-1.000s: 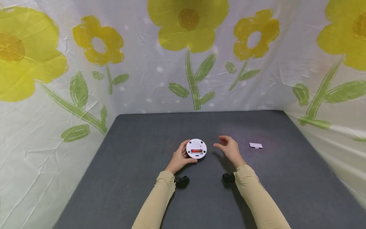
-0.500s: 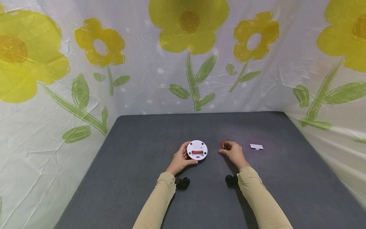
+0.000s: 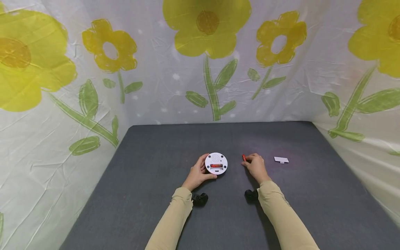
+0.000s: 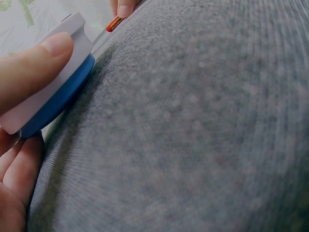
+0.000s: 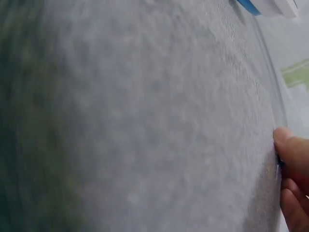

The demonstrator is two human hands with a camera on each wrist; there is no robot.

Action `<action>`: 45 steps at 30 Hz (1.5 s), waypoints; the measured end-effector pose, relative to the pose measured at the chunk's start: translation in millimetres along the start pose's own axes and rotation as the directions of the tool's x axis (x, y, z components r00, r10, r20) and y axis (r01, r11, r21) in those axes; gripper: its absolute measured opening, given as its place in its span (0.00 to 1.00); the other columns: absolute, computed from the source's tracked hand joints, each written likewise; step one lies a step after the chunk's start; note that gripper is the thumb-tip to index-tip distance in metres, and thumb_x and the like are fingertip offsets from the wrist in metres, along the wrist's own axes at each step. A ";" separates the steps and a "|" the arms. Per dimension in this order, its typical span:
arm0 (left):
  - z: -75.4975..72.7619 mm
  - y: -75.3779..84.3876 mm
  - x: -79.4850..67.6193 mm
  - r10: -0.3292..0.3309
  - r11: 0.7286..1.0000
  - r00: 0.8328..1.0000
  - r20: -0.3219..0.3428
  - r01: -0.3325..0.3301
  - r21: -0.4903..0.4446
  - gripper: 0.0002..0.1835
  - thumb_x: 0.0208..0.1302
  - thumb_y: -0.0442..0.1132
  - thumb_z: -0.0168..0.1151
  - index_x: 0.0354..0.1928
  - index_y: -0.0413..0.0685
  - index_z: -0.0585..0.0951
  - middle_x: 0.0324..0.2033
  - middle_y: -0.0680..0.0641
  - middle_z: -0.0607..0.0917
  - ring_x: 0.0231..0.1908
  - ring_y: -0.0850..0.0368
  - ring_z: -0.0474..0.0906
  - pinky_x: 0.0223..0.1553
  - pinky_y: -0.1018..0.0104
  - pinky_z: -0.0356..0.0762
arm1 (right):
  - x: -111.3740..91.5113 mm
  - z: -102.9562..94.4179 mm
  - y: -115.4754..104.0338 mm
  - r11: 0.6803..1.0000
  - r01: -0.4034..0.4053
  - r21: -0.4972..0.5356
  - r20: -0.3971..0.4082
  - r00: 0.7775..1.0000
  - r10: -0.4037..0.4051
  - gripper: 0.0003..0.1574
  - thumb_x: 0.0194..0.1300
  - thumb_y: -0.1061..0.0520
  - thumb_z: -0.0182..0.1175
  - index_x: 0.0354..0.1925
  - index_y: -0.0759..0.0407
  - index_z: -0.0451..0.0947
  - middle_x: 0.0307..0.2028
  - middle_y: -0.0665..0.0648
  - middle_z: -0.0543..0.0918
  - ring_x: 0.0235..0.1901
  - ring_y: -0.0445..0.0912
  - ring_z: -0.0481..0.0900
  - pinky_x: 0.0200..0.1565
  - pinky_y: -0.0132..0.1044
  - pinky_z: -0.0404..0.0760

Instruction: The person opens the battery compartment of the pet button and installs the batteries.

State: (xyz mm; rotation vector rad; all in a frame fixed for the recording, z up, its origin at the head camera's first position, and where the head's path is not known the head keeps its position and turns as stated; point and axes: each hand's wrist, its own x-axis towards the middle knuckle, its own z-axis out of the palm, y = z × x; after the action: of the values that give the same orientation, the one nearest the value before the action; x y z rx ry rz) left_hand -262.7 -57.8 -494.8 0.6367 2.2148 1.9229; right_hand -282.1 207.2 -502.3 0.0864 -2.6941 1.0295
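Note:
My left hand (image 3: 198,172) grips a round white device (image 3: 216,157), its thumb on the near edge and fingers round the far left side. The device's underside, with speaker holes and dark feet, faces up. A red battery (image 3: 216,166) lies in its uncovered slot. In the left wrist view, the device's blue lower part (image 4: 63,99) shows, tilted up from the table. To the right, my right hand (image 3: 257,167) pinches a loose red battery (image 3: 244,158) close to the tabletop. That battery (image 4: 114,23) pokes out from the fingertips in the left wrist view.
A white battery cover (image 3: 281,159) with a small tab lies on the dark grey table (image 3: 156,156), right of my right hand. A white curtain (image 3: 150,80) with yellow flowers stands behind the table and along both sides. Black wrist-worn devices (image 3: 200,199) show below the hands.
My right hand has moved slightly right and away from the device. A loose battery, not visible a second ago, now shows at its fingertips, turned slightly since half a second ago. The left hand stays put.

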 end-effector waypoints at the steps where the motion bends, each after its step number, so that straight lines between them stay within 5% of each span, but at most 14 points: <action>1: 0.0 0.0 0.1 0.000 1.000 1.000 0.000 0.000 0.003 0.49 0.45 0.26 0.73 0.68 0.37 0.55 0.64 0.39 0.63 0.62 0.50 0.61 0.57 0.59 0.65 | -0.2 0.4 -0.2 1.000 -0.010 0.002 -0.008 1.000 0.010 0.15 0.51 0.63 0.69 0.35 0.73 0.82 0.37 0.67 0.78 0.41 0.62 0.72 0.46 0.53 0.69; 12: 0.4 -1.9 0.4 -0.006 1.000 1.000 0.004 0.006 0.004 0.49 0.45 0.28 0.73 0.68 0.37 0.55 0.64 0.40 0.63 0.62 0.52 0.61 0.57 0.61 0.66 | -2.6 2.7 0.3 0.992 -0.105 0.072 -0.090 0.990 0.112 0.08 0.53 0.66 0.65 0.34 0.70 0.82 0.34 0.65 0.81 0.37 0.57 0.76 0.41 0.49 0.74; 21: -0.7 0.7 1.1 -0.003 1.000 1.000 0.001 0.003 0.026 0.49 0.45 0.28 0.73 0.68 0.37 0.56 0.64 0.40 0.64 0.62 0.52 0.62 0.58 0.58 0.65 | -4.6 -1.3 -10.9 0.981 -0.047 0.186 -0.091 0.994 0.065 0.09 0.55 0.64 0.65 0.37 0.66 0.82 0.33 0.61 0.83 0.34 0.51 0.79 0.36 0.41 0.76; 27: -0.9 1.7 1.1 -0.008 0.999 1.000 -0.002 0.008 0.031 0.49 0.46 0.28 0.73 0.68 0.37 0.55 0.64 0.40 0.64 0.62 0.51 0.62 0.57 0.58 0.66 | -3.7 -2.6 -28.9 0.921 0.012 0.390 0.037 0.999 -0.029 0.12 0.57 0.66 0.65 0.41 0.67 0.80 0.36 0.60 0.83 0.35 0.45 0.80 0.36 0.29 0.75; 35: -0.1 -0.4 0.6 -0.012 1.000 1.000 0.012 0.012 0.015 0.49 0.47 0.29 0.72 0.68 0.37 0.54 0.64 0.40 0.64 0.62 0.52 0.62 0.56 0.62 0.67 | -11.2 -17.7 -61.6 0.845 -0.013 0.534 0.174 0.980 -0.095 0.13 0.59 0.68 0.62 0.44 0.71 0.79 0.41 0.69 0.81 0.38 0.50 0.78 0.37 0.30 0.76; 45: 0.0 -4.2 1.2 -0.014 1.000 1.000 -0.001 0.014 0.022 0.48 0.46 0.29 0.73 0.68 0.38 0.55 0.64 0.40 0.64 0.62 0.52 0.62 0.57 0.62 0.66 | -4.7 1.3 -51.8 0.811 0.053 0.583 0.099 0.986 -0.136 0.22 0.55 0.68 0.65 0.50 0.70 0.75 0.37 0.66 0.83 0.35 0.47 0.80 0.35 0.29 0.77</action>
State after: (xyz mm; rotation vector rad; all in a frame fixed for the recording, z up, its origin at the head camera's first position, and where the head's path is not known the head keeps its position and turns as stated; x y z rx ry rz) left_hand -264.8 -57.7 -498.7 0.6222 2.2381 1.8951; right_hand -270.3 167.4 -471.0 0.4132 -2.3468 1.8349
